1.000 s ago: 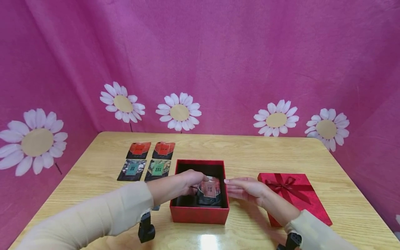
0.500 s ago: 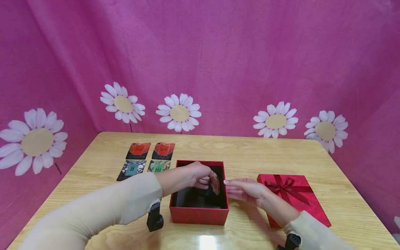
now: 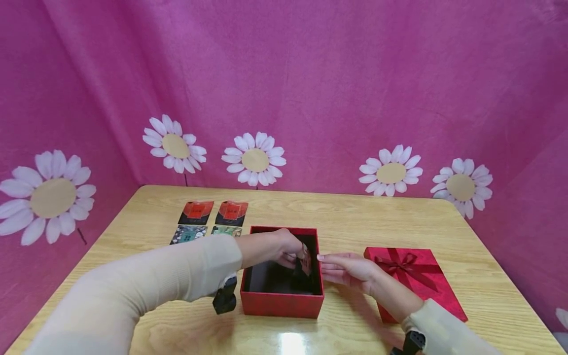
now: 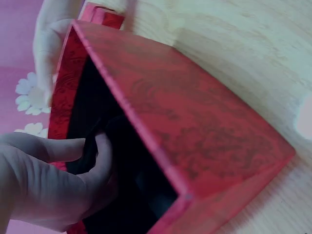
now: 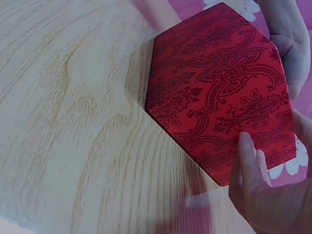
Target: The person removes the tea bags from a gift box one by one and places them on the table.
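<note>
A red gift box (image 3: 281, 304) with a dark inside stands without its lid at the middle of the table. My left hand (image 3: 289, 249) reaches down into it and pinches a dark flat packet (image 3: 306, 268) with a reddish label. The packet stands on edge along the box's right wall, its lower part in shadow. In the left wrist view, thumb and finger meet on the packet's dark edge. Straight fingers of my right hand (image 3: 350, 270) rest on the outside of the right wall, the thumb at the rim. The patterned red wall (image 5: 219, 87) fills the right wrist view.
At the back left lie two red-and-black packets (image 3: 195, 212) and, nearer, a blue-green one (image 3: 188, 233) and a green one (image 3: 226, 230), partly behind the left sleeve. The red lid (image 3: 428, 288) with a ribbon bow lies to the right, close to the right forearm.
The packet was lying face up in the box; my left hand has tipped it upright and moved it to the right wall. The right hand has stayed at the box.
</note>
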Demonstrator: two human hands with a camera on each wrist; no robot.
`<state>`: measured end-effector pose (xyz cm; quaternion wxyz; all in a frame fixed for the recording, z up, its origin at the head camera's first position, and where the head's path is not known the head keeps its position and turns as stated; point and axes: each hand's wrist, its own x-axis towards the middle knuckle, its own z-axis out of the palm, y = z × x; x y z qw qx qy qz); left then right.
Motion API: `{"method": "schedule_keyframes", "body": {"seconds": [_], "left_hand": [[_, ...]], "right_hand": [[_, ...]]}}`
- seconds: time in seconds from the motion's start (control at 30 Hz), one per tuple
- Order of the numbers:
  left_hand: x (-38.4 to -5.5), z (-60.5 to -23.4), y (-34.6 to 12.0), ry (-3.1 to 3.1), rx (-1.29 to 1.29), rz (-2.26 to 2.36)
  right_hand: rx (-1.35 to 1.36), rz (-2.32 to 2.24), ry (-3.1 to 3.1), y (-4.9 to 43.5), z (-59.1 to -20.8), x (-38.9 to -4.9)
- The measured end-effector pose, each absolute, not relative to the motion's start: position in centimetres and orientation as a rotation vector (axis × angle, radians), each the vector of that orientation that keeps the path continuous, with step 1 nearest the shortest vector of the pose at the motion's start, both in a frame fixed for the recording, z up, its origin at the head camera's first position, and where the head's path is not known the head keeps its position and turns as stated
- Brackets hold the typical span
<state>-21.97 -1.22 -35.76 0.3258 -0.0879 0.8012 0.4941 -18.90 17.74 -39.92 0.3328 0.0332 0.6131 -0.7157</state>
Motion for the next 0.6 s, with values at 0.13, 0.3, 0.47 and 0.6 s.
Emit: {"method": "schedule_keyframes", "body": {"seconds": [0.13, 0.3, 0.47, 0.6], "left_hand": [[-22.0, -34.9, -1.8, 2.128, -0.237, 1.312], [-22.0, -34.5, -2.9, 2.119, -0.249, 1.330], [-22.0, -33.9, -3.5, 2.101, -0.222, 1.345], [-21.8, -33.3, -4.1, 2.122, -0.177, 1.366]], "right_hand": [[0.091, -1.869, 1.604, 17.6, -39.9, -18.9], [0.104, -1.856, 1.610, 17.3, -39.9, -19.1], [0.111, -1.857, 1.635, 17.2, -39.9, -19.1], [0.121, -1.852, 1.647, 17.3, -39.9, -19.0]]}}
